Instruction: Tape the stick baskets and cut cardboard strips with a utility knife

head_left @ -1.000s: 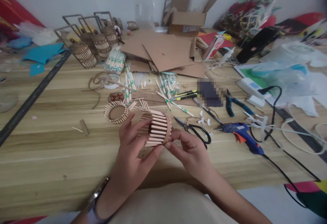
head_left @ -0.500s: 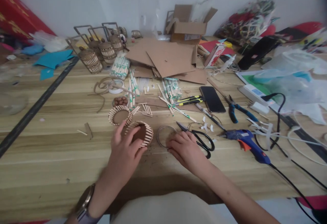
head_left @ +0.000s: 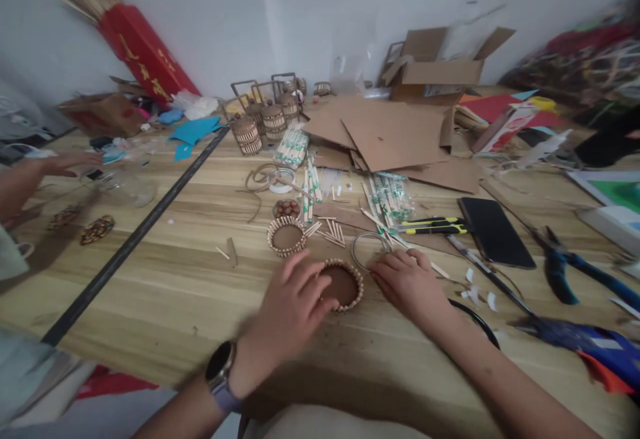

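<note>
My left hand (head_left: 297, 299) has its fingers spread at the left side of a small round cup (head_left: 361, 285), walled with short wooden sticks and floored in brown. The fingertips reach over its rim. A metal wire ring (head_left: 354, 247) lies just beyond the cup. My right hand (head_left: 405, 279) is closed with its fingertips on the ring's right edge. Under the right forearm the scissors show only a black handle (head_left: 483, 322). A second stick-walled round cup (head_left: 287, 235) stands left of the first, in front of a small dish of brown beads (head_left: 287, 208).
Loose cut sticks (head_left: 335, 232), packed sticks (head_left: 393, 195), a yellow-black cutter (head_left: 433, 225) and a phone (head_left: 497, 232) lie ahead. At right are pliers (head_left: 560, 265) and a blue glue gun (head_left: 575, 335). Finished stick buckets (head_left: 247, 135) stand behind. Another person's hand (head_left: 65, 164) is at far left.
The view has swung left, bringing the other person's hand in. The ring has moved farther from me with my right hand. The cup has shifted right, and my left fingers are more spread.
</note>
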`<state>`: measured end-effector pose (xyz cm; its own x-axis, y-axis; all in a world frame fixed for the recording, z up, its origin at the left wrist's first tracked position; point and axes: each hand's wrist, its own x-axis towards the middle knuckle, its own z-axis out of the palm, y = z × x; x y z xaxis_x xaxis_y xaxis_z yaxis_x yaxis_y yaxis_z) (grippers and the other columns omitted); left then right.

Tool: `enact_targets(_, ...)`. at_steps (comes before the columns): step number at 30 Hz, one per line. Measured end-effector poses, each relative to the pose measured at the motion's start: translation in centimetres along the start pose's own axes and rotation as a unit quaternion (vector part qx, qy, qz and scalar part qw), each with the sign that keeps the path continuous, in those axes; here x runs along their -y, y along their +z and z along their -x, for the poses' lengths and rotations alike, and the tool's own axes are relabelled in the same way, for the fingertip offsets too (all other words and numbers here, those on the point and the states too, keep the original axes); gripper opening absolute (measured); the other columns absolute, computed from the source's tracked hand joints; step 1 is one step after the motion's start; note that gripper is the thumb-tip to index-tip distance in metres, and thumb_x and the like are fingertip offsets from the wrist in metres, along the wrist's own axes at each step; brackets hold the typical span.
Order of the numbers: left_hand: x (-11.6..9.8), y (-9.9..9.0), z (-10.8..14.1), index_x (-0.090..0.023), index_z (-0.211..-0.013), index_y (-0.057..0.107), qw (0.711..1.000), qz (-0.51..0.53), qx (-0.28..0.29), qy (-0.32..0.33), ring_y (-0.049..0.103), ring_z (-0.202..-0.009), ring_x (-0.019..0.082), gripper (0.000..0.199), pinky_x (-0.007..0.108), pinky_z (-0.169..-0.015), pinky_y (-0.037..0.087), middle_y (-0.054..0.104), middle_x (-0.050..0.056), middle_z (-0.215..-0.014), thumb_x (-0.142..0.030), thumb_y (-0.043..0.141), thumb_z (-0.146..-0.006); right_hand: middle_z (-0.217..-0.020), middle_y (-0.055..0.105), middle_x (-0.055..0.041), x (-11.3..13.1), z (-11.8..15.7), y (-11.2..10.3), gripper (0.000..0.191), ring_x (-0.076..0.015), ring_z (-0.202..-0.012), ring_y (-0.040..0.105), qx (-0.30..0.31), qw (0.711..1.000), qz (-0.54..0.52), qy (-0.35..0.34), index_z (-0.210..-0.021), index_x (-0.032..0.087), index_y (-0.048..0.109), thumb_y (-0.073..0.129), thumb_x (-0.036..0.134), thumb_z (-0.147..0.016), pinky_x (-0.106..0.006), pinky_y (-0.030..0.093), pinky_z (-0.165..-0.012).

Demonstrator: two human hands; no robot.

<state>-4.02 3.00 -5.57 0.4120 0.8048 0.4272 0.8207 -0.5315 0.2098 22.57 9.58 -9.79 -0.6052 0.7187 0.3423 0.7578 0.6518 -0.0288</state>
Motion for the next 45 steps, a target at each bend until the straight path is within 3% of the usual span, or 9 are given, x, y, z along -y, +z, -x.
enact_targets(8, 13.2, -1.3, -4.5, -0.015, -0.099, 0.073, 0.952, -0.132, 0.021, -0.275, 0.065, -0.101, 0.031, 0.020, 0.043, -0.091, 0.049, 0.074, 0.017, -0.104, -0.025, 0.057, -0.094, -0.093, 0.077, -0.0043, 0.1, 0.2, -0.1, 0.020, -0.0208, -0.089, 0.065, -0.026, 1.000, 0.007, 0.006, -0.099, 0.024, 0.075, 0.056, 0.018, -0.097, -0.039, 0.032, -0.090)
enact_targets(14, 16.3, -0.4, -5.9, -0.016, -0.081, 0.072, 0.923, -0.154, 0.072, -0.346, 0.067, -0.083, 0.027, 0.017, 0.031, -0.070, 0.045, 0.075, 0.014, -0.087, -0.021, 0.058, -0.089, -0.102, 0.077, -0.0051, 0.3, 0.7, -1.3, 0.025, -0.0223, -0.095, 0.067, -0.044, 0.999, -0.008, 0.000, -0.103, 0.024, 0.074, 0.049, 0.024, -0.102, -0.042, 0.033, -0.094)
enact_targets(20, 11.4, -4.6, -5.3, -0.019, -0.101, 0.069, 0.951, -0.132, 0.034, -0.276, 0.065, -0.098, 0.027, 0.026, 0.037, -0.085, 0.046, 0.074, 0.011, -0.104, -0.029, 0.045, -0.100, -0.108, 0.076, -0.0081, 2.7, -0.5, -5.0, 0.023, -0.0249, -0.104, 0.066, -0.110, 0.994, -0.005, 0.006, -0.109, 0.024, 0.073, 0.051, 0.023, -0.101, -0.044, 0.037, -0.097)
enact_targets(25, 3.3, -6.1, -3.3, -0.025, -0.096, 0.067, 0.999, 0.037, 0.007, -0.012, 0.063, -0.090, 0.026, 0.024, 0.039, -0.079, 0.048, 0.072, 0.004, -0.089, -0.020, 0.044, -0.098, -0.128, 0.071, -0.0067, 6.4, -2.4, -8.6, 0.033, -0.0270, -0.125, 0.058, -0.171, 0.985, 0.016, -0.036, -0.131, 0.032, 0.064, 0.058, 0.026, -0.099, -0.046, 0.032, -0.108)
enact_targets(29, -0.5, -5.9, -1.7, -0.024, -0.091, 0.065, 0.987, 0.151, 0.033, 0.034, 0.063, -0.086, 0.022, 0.023, 0.035, -0.077, 0.050, 0.070, 0.002, -0.085, -0.016, 0.045, -0.100, -0.092, 0.076, -0.0044, 6.5, -1.3, -9.4, 0.018, -0.0214, -0.092, 0.067, -0.088, 0.994, -0.046, -0.055, -0.105, 0.025, 0.069, 0.051, 0.025, -0.103, -0.042, 0.038, -0.101)
enact_targets(34, -1.4, -3.8, 0.2, -0.024, -0.091, 0.062, 0.978, 0.194, 0.078, 0.003, 0.065, -0.081, 0.020, 0.017, 0.032, -0.070, 0.054, 0.068, 0.002, -0.083, -0.018, 0.048, -0.101, -0.080, 0.071, -0.0028, 4.8, 2.7, -9.1, 0.023, -0.0166, -0.067, 0.066, 0.038, 0.984, -0.172, -0.029, -0.095, 0.022, 0.065, 0.043, 0.018, -0.102, -0.029, 0.046, -0.063)
enact_targets(38, -1.7, -2.1, 0.9, -0.021, -0.130, 0.052, 0.991, 0.131, 0.027, 0.006, 0.064, -0.114, 0.027, 0.034, 0.044, -0.095, 0.055, 0.067, 0.012, -0.124, -0.026, 0.061, -0.098, -0.076, 0.071, -0.0017, 2.9, 4.0, -8.8, 0.021, -0.0170, -0.066, 0.068, 0.061, 0.958, -0.264, 0.090, -0.088, 0.025, 0.064, 0.047, 0.024, -0.099, -0.027, 0.048, -0.058)
enact_targets(42, -2.0, -0.7, 0.8, -0.018, -0.131, 0.054, 0.998, 0.016, 0.042, 0.046, 0.060, -0.120, 0.037, 0.059, 0.055, -0.099, 0.052, 0.064, 0.016, -0.131, -0.040, 0.081, -0.083, -0.059, 0.061, 0.0009, -0.7, 2.1, -8.4, 0.032, -0.0172, -0.054, 0.059, 0.020, 0.944, -0.251, 0.213, -0.069, 0.025, 0.057, 0.052, 0.042, -0.096, -0.028, 0.045, -0.052)
enact_targets(45, -2.0, 1.1, 0.6, -0.017, -0.114, 0.063, 0.992, -0.054, 0.091, 0.069, 0.061, -0.118, 0.036, 0.044, 0.052, -0.097, 0.052, 0.069, 0.012, -0.119, -0.033, 0.085, -0.080, -0.070, 0.068, -0.0024, -3.1, -1.5, -7.5, 0.032, -0.0198, -0.066, 0.064, -0.006, 0.934, -0.262, 0.243, -0.081, 0.023, 0.065, 0.050, 0.048, -0.095, -0.031, 0.050, -0.061)
